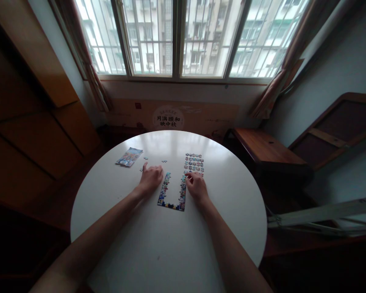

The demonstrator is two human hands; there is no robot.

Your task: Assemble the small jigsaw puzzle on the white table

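Observation:
A partly joined jigsaw [172,204] lies on the round white table [158,248] as a U-shaped strip of coloured pieces. My left hand [151,178] rests on the table just left of the puzzle's left arm, fingers curled under, thumb out. My right hand [195,185] sits at the top of the puzzle's right arm, fingertips pinched at a small piece there. A block of loose or grouped pieces [194,162] lies just beyond my right hand.
A picture card or packet [129,156] lies at the table's far left, with two stray pieces [164,161] near it. A wooden side table [266,148] stands to the right. A barred window and curtains are behind; wooden cabinets on the left.

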